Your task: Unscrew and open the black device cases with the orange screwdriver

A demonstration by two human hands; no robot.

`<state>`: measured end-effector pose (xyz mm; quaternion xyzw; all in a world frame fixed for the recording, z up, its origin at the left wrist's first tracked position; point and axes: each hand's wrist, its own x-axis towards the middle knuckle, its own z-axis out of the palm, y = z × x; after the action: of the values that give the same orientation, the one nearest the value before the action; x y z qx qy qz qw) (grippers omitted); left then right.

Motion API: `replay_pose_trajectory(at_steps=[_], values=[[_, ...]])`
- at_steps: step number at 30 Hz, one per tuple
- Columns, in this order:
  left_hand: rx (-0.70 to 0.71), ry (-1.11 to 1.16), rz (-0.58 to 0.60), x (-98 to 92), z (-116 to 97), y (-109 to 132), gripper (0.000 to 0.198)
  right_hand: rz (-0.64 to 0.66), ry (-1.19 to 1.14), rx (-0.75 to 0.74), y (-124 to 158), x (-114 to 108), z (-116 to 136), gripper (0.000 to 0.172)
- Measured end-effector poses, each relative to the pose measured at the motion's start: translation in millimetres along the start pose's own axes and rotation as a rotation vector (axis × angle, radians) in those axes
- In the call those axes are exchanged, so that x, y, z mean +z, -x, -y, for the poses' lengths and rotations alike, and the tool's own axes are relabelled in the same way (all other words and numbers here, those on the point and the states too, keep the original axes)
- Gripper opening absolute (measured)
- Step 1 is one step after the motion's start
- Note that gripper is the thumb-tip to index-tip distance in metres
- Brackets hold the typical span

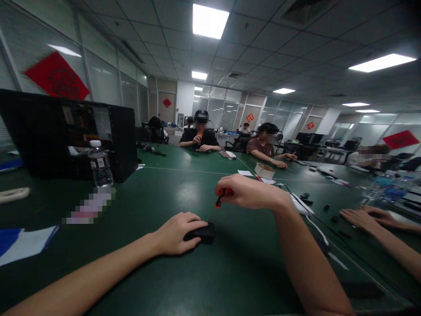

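Note:
On the green table (184,276) lies a small black box-shaped device (207,234). My left hand (180,232) is closed around its left end, fingers over the top and thumb along the near side. Above and to the right, my right hand (245,191) grips a screwdriver (223,197) with a red and black handle. Its thin shaft slants down to the left, and the tip meets the top of the black device near its far edge. Whether the tip sits in a screw is too small to tell.
At left stand an open black computer case (123,140) and a water bottle (100,166). A small cardboard box (264,170) lies beyond my right hand. White cables (317,228) run beside my right forearm. A co-worker's hands (362,218) rest at far right; other people sit across.

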<state>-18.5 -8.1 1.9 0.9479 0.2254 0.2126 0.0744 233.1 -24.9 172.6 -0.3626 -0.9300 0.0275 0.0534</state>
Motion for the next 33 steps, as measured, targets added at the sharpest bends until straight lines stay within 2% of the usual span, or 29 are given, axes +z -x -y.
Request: replay_pose_trajectory(at_steps=[5,24,28,33], values=[[0.001,-0.104,0.008,2.7,-3,-3,0.048,-0.009,0.014,0.014,3,-2,1,0.014],[0.019,-0.052,0.001,4.1,3,-1,0.05,-0.014,0.031,-0.015,-6,6,6,0.012],[0.026,-0.05,0.002,4.7,3,-1,0.049,-0.044,0.05,0.006,-12,10,2,0.008],[0.022,-0.047,0.014,5.5,4,-1,0.049,-0.059,0.062,0.075,-15,14,-2,0.013]])
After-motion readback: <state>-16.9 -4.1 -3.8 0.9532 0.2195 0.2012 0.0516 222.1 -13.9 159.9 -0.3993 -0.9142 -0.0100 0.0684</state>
